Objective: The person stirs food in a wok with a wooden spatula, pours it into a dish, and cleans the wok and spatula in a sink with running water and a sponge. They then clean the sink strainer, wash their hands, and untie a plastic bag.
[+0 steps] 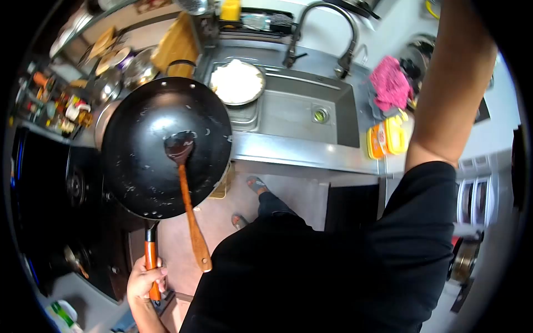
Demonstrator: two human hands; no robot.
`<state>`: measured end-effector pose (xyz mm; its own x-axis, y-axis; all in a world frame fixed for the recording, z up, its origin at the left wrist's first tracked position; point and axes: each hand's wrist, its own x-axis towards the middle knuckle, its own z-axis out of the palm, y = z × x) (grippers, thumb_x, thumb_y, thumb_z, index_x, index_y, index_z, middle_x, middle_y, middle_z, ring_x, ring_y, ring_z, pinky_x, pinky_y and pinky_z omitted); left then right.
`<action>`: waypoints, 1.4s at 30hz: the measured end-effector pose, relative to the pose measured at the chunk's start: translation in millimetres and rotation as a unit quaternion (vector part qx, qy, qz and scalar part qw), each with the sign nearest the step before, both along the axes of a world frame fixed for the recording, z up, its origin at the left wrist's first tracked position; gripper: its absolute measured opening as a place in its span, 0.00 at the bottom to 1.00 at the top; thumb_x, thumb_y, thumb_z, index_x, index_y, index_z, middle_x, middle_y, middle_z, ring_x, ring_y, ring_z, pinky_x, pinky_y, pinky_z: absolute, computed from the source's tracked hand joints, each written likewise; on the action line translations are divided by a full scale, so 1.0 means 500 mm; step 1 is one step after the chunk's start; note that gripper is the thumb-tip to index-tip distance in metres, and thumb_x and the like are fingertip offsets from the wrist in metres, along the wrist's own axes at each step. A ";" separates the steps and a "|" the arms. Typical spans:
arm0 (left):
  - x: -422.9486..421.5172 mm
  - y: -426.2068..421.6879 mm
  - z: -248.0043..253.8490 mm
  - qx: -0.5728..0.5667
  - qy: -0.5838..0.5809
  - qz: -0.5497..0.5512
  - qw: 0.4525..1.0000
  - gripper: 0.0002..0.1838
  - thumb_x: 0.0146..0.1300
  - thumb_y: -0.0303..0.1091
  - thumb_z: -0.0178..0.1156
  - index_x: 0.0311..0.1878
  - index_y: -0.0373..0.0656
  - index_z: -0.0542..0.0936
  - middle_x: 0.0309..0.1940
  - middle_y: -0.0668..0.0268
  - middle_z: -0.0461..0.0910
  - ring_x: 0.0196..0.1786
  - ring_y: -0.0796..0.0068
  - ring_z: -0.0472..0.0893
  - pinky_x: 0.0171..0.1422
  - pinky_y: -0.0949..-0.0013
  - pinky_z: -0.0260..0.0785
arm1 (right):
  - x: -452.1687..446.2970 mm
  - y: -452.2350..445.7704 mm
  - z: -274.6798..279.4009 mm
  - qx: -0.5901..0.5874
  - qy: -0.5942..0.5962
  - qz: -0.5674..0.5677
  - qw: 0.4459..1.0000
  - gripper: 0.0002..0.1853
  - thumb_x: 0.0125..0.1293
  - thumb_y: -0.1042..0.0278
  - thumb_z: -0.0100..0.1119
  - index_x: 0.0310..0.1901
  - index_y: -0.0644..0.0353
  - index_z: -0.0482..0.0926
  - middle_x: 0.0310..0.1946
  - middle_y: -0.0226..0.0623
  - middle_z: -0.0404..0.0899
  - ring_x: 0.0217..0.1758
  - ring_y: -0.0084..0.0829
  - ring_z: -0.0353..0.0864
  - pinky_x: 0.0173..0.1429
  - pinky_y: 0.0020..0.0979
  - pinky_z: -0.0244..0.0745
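Observation:
My left hand (146,279) is wrapped round the orange-brown handle of a large black wok (139,183). The wok is held up over the floor and counter edge, its dark inside marked with small pale bits. A spatula (191,222) with a wooden handle and dark head rests in it, its handle sticking out over the rim towards my body. My other arm stretches up past the right edge of the view, and its hand is out of sight. Beyond the wok, a round pan (237,83) of white food stands at the sink's left side.
The steel sink (347,111) with a dark tap (300,33) lies ahead. Right of it are a pink cloth (390,83) and a yellow-orange container (386,137). A black stove (50,183) is at the left, near bottles (72,111) and metal bowls (139,69).

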<state>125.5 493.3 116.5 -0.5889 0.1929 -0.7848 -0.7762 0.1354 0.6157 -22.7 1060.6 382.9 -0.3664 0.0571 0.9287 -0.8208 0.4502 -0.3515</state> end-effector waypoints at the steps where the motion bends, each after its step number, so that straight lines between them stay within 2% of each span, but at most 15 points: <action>1: -0.020 0.038 -0.010 -0.017 0.001 -0.042 0.999 0.13 0.54 0.18 0.67 0.36 0.42 0.71 0.17 0.67 0.72 0.12 0.73 0.73 0.18 0.70 0.69 | 0.056 0.028 -0.043 -0.019 0.003 0.002 1.000 0.22 0.76 0.61 0.53 0.64 0.68 0.74 0.58 0.57 0.80 0.42 0.36 0.83 0.42 0.27 0.75; 8: -0.183 0.229 -0.073 0.016 -0.041 -0.249 0.968 0.14 0.53 0.21 0.70 0.38 0.42 0.74 0.18 0.70 0.73 0.13 0.76 0.74 0.20 0.72 0.71 | 0.303 0.050 -0.277 -0.130 -0.029 -0.009 0.991 0.17 0.82 0.69 0.46 0.62 0.72 0.73 0.54 0.61 0.81 0.31 0.34 0.85 0.29 0.23 0.76; 9: -0.209 0.263 -0.082 0.041 -0.051 -0.268 0.961 0.14 0.53 0.21 0.70 0.38 0.41 0.74 0.19 0.69 0.74 0.14 0.76 0.75 0.19 0.73 0.70 | 0.302 0.045 -0.304 -0.179 -0.060 -0.027 0.982 0.12 0.78 0.75 0.52 0.58 0.69 0.74 0.48 0.52 0.85 0.28 0.25 0.83 0.29 0.20 0.74; 15: -0.311 0.521 -0.166 0.030 -0.093 -0.363 0.927 0.14 0.55 0.21 0.69 0.38 0.43 0.73 0.19 0.71 0.74 0.15 0.77 0.75 0.18 0.73 0.67 | 0.320 0.161 -0.490 -0.326 -0.202 -0.066 0.921 0.10 0.77 0.75 0.56 0.56 0.67 0.77 0.42 0.42 0.87 0.29 0.18 0.79 0.34 0.20 0.74; 18: -0.351 0.614 -0.209 0.058 -0.114 -0.382 0.915 0.14 0.58 0.23 0.70 0.37 0.44 0.72 0.20 0.69 0.74 0.15 0.79 0.74 0.20 0.74 0.66 | 0.276 0.174 -0.539 -0.278 -0.387 -0.064 0.877 0.08 0.76 0.78 0.56 0.52 0.66 0.82 0.40 0.36 0.87 0.33 0.16 0.81 0.38 0.19 0.76; 21: -0.398 0.661 -0.298 0.065 -0.092 -0.428 0.897 0.13 0.59 0.25 0.70 0.37 0.44 0.73 0.23 0.68 0.75 0.17 0.79 0.74 0.21 0.74 0.67 | 0.145 0.227 -0.624 0.004 -0.462 -0.124 0.878 0.13 0.75 0.71 0.57 0.57 0.63 0.82 0.45 0.45 0.87 0.44 0.43 0.88 0.52 0.34 0.81; 23: -0.427 0.695 -0.333 0.080 -0.087 -0.438 0.891 0.12 0.58 0.26 0.70 0.35 0.44 0.73 0.23 0.68 0.75 0.17 0.80 0.74 0.22 0.74 0.68 | 0.015 0.267 -0.730 0.099 -0.348 -0.175 0.916 0.18 0.74 0.69 0.56 0.62 0.65 0.78 0.55 0.53 0.83 0.57 0.56 0.82 0.64 0.45 0.76; 25: -0.452 0.720 -0.367 0.065 -0.077 -0.443 0.891 0.11 0.59 0.26 0.69 0.34 0.44 0.73 0.22 0.69 0.75 0.17 0.79 0.73 0.22 0.74 0.68 | -0.113 0.297 -0.777 0.152 -0.396 -0.211 0.881 0.21 0.73 0.70 0.55 0.65 0.71 0.73 0.63 0.60 0.76 0.66 0.58 0.76 0.70 0.50 0.70; 27: -0.483 0.739 -0.389 0.109 -0.078 -0.457 0.879 0.10 0.59 0.27 0.69 0.34 0.43 0.74 0.20 0.70 0.74 0.16 0.79 0.73 0.22 0.74 0.68 | -0.238 0.336 -0.873 0.245 -0.257 -0.279 0.892 0.25 0.73 0.70 0.56 0.66 0.77 0.69 0.67 0.69 0.70 0.67 0.61 0.73 0.72 0.51 0.68; 30: -0.510 0.743 -0.421 0.103 -0.060 -0.465 0.878 0.09 0.58 0.28 0.67 0.32 0.43 0.74 0.18 0.70 0.72 0.16 0.78 0.74 0.22 0.73 0.67 | -0.342 0.348 -0.940 0.241 -0.256 -0.361 0.864 0.22 0.71 0.68 0.59 0.59 0.78 0.75 0.59 0.70 0.76 0.60 0.63 0.78 0.67 0.52 0.74; 35: -0.545 0.742 -0.467 0.075 -0.046 -0.502 0.861 0.08 0.56 0.28 0.67 0.35 0.42 0.76 0.19 0.69 0.72 0.16 0.77 0.73 0.23 0.70 0.68 | -0.345 0.278 -0.892 0.127 -0.534 -0.334 0.766 0.14 0.69 0.66 0.62 0.40 0.73 0.81 0.41 0.59 0.84 0.45 0.60 0.85 0.53 0.54 0.82; 37: -0.551 0.746 -0.472 0.062 -0.041 -0.514 0.854 0.09 0.55 0.27 0.67 0.36 0.40 0.76 0.19 0.67 0.73 0.16 0.76 0.73 0.21 0.69 0.67 | -0.308 0.214 -0.924 0.092 -0.425 -0.365 0.823 0.24 0.69 0.63 0.62 0.56 0.78 0.76 0.60 0.74 0.72 0.57 0.67 0.80 0.62 0.53 0.79; 38: -0.557 0.746 -0.469 0.061 -0.044 -0.519 0.852 0.09 0.55 0.28 0.67 0.36 0.40 0.76 0.19 0.67 0.73 0.16 0.76 0.73 0.21 0.69 0.67 | -0.290 0.196 -0.931 0.047 -0.437 -0.340 0.831 0.33 0.68 0.62 0.64 0.66 0.80 0.68 0.71 0.81 0.57 0.69 0.73 0.70 0.73 0.51 0.71; 40: -0.574 0.735 -0.488 0.068 -0.043 -0.516 0.853 0.10 0.55 0.28 0.68 0.37 0.39 0.77 0.19 0.66 0.74 0.15 0.75 0.73 0.20 0.70 0.66 | -0.222 0.146 -0.919 0.032 -0.413 -0.350 0.840 0.39 0.70 0.55 0.64 0.73 0.75 0.63 0.76 0.80 0.49 0.78 0.70 0.59 0.80 0.47 0.61; 42: -0.583 0.742 -0.469 0.054 -0.031 -0.519 0.853 0.10 0.55 0.28 0.68 0.38 0.39 0.77 0.19 0.66 0.74 0.15 0.75 0.73 0.20 0.70 0.66 | -0.111 0.081 -0.885 -0.048 -0.403 -0.257 0.877 0.36 0.68 0.60 0.69 0.72 0.67 0.68 0.78 0.70 0.53 0.78 0.66 0.60 0.79 0.47 0.61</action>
<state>-166.2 864.3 -118.1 -0.0158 0.6579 -0.7529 -0.3048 0.7140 0.6303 -78.0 1101.0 -59.6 -0.8051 0.4705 0.3612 0.0150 0.6249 -0.7806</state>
